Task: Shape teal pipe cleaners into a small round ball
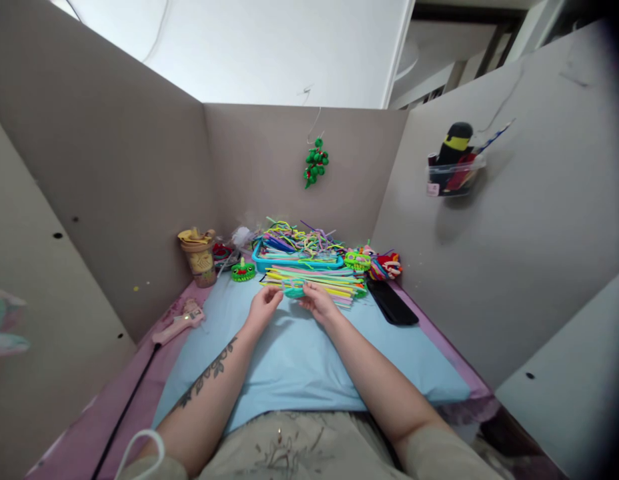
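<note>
Two hands: right hand (318, 303) pinches one teal pipe-cleaner piece (293, 292) over one blue sheet (309, 373); left hand (264, 305) at its left end, grip unclear. One blue tray (297, 265) beyond; one glue gun (177, 327) left.

Right-hand fingers (310, 291) partly hide the teal piece (293, 292) — the left edge crops a pastel item (4, 323).

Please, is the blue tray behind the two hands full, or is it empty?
Full: the blue tray holds a tangled heap of coloured strips, which rises above its rim.
</note>
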The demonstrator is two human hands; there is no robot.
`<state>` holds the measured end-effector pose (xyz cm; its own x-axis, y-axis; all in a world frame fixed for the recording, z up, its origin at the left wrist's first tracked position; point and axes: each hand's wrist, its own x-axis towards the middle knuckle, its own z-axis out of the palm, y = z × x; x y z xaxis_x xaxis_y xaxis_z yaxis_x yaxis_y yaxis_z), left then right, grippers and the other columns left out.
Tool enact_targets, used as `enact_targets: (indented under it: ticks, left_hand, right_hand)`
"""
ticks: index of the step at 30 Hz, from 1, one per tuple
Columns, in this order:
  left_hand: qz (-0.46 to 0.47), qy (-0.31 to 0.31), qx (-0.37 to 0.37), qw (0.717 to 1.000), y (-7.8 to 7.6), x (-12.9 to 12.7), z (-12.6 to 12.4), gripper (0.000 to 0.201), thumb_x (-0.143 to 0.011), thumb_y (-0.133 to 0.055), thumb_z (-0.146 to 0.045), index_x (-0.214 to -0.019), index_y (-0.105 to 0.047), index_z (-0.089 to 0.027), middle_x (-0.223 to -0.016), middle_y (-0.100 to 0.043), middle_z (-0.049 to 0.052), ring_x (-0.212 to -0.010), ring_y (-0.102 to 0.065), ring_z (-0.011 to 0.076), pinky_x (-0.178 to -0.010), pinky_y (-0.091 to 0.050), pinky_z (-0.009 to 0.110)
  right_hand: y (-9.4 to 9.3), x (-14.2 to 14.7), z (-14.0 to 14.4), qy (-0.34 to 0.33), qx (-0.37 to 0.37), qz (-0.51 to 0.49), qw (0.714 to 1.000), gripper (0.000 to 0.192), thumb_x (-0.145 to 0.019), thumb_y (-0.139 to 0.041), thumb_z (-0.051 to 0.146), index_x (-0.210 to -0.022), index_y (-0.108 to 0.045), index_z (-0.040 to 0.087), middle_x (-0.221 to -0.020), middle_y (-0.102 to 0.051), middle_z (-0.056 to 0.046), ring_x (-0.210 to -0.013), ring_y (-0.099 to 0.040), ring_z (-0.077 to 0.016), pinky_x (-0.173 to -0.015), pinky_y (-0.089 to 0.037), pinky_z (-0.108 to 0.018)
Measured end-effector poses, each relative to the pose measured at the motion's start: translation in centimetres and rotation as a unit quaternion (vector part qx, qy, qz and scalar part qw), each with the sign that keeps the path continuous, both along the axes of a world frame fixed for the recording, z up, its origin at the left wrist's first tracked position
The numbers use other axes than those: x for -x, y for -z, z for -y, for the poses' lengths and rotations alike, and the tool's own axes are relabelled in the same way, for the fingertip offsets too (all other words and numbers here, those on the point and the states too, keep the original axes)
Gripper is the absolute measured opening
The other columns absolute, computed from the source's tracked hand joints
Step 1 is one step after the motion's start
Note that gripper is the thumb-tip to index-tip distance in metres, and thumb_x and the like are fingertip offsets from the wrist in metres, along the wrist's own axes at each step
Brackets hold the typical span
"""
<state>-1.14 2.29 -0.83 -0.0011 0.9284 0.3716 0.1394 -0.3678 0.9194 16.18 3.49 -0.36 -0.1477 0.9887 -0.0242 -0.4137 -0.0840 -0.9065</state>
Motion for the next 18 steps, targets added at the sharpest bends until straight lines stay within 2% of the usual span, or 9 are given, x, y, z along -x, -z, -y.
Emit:
enact_targets:
  ticks: [3,6,10,14,18]
  left_hand:
    - [-0.004,0.026,0.016,1.000,-0.2,-0.1,0.3,0.033,-0.072,-0.060,-0.047,-0.079,-0.061,-0.014,-0.071,-0.064,0.003,-0.065,-0.056,0.0139,-0.062,-0.043,0.025]
    - [0.008,0.025,0.037,0.999,-0.4,0.0,0.4,0.033,-0.070,-0.061,-0.047,-0.072,-0.061,-0.014,-0.065,-0.061,0.001,-0.060,-0.053,0.0123,-0.058,-0.040,0.024]
    - [0.038,0.008,0.073,0.997,-0.6,0.2,0.3,0.040,-0.064,-0.066,-0.048,-0.083,-0.064,-0.013,-0.058,-0.058,-0.001,-0.051,-0.048,0.0106,-0.051,-0.034,0.023]
    - [0.018,0.048,0.077,0.996,-0.9,0.1,0.6,0.037,-0.063,-0.066,-0.048,-0.075,-0.067,-0.013,-0.062,-0.062,0.001,-0.057,-0.052,0.0137,-0.055,-0.037,0.025]
    - [-0.007,0.069,0.046,0.997,-1.3,-0.3,1.1,0.029,-0.068,-0.063,-0.044,-0.071,-0.067,-0.015,-0.066,-0.064,0.001,-0.063,-0.054,0.0152,-0.061,-0.040,0.026]
  right_hand:
    - [0.0,-0.1,0.0,-0.015,-0.003,-0.002,1.000,0.023,-0.069,-0.067,0.037,-0.071,-0.054,0.018,-0.068,-0.064,0.000,-0.059,-0.061,-0.0117,-0.050,-0.046,-0.021]
    - [-0.2,-0.1,0.2,-0.034,0.012,-0.014,0.999,0.019,-0.069,-0.067,0.033,-0.075,-0.057,0.017,-0.070,-0.066,-0.001,-0.058,-0.062,-0.0121,-0.048,-0.045,-0.020]
    - [-0.4,-0.1,0.4,-0.052,0.028,-0.016,0.998,0.017,-0.068,-0.067,0.030,-0.078,-0.060,0.018,-0.073,-0.069,-0.002,-0.061,-0.064,-0.0152,-0.048,-0.045,-0.022]
    - [-0.3,-0.3,0.4,-0.063,0.035,-0.014,0.997,0.017,-0.071,-0.065,0.031,-0.081,-0.061,0.018,-0.076,-0.069,-0.003,-0.063,-0.065,-0.0165,-0.045,-0.042,-0.021]
    - [0.1,-0.2,0.2,-0.076,0.032,-0.005,0.997,0.021,-0.072,-0.062,0.033,-0.087,-0.060,0.018,-0.081,-0.069,-0.005,-0.063,-0.065,-0.0171,-0.044,-0.041,-0.022]
